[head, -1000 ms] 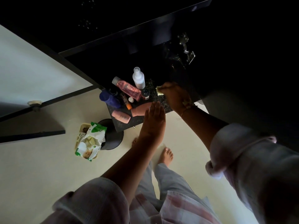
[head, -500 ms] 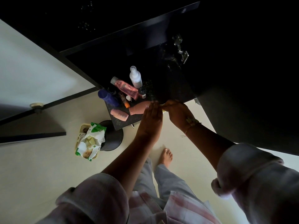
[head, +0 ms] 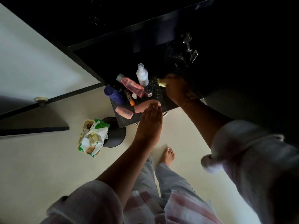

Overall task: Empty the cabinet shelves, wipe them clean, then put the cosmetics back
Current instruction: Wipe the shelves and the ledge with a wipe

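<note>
Several cosmetics stand or lie on a dark speckled ledge (head: 168, 103): a clear spray bottle (head: 142, 75), a pink tube (head: 131, 85), a blue bottle (head: 114, 95), a small orange-tipped stick (head: 130, 98) and two pink tubes lying flat (head: 124, 112). My right hand (head: 177, 89) is shut on a pale yellow wipe (head: 161, 82), pressed on the ledge at the dark cabinet opening (head: 186, 65). My left hand (head: 150, 122) is flat, fingers together, held at the ledge's front edge over one pink tube, holding nothing.
A pack of wet wipes (head: 93, 137) lies in a small basket on the pale floor beside a round black base (head: 114, 131). An open white cabinet door (head: 32, 62) hangs at left. My bare foot (head: 168, 155) stands below the ledge.
My right hand with the wipe came forward to the ledge's front edge beside my left hand, then went back toward the cabinet. My left hand stayed at the edge.
</note>
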A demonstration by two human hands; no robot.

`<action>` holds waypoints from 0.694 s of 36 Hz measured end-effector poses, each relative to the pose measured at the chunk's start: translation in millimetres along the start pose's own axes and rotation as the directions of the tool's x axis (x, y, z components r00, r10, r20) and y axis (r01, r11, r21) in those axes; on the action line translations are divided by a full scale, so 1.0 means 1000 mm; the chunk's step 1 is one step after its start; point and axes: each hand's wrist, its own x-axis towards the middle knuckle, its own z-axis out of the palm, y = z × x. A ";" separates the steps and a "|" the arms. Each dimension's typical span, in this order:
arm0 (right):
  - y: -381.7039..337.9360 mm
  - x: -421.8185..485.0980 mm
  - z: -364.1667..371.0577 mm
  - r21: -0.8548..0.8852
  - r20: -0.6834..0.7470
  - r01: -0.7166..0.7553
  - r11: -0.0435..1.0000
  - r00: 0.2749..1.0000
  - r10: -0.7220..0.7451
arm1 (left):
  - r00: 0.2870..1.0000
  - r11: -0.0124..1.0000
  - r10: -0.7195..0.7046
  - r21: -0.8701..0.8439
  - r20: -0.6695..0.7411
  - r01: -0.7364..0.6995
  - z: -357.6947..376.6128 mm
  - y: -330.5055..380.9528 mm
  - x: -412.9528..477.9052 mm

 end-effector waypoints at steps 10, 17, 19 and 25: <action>-0.010 0.050 0.012 -0.083 0.130 0.052 0.995 0.991 -0.041 | 1.000 1.000 -0.022 -0.005 -0.014 0.022 -0.001 -0.008 0.000; -0.002 0.012 0.019 -0.003 0.124 -0.036 0.999 0.992 0.037 | 0.999 0.999 -0.039 -0.022 -0.001 0.039 -0.001 -0.011 0.000; 0.000 -0.001 0.019 0.069 0.123 -0.072 0.995 0.990 0.063 | 0.999 0.999 -0.037 -0.027 0.003 0.037 0.000 -0.011 -0.001; 0.005 -0.035 0.017 -0.026 0.085 0.004 1.000 0.996 -0.001 | 1.000 1.000 -0.017 -0.002 0.012 0.017 0.001 -0.010 -0.004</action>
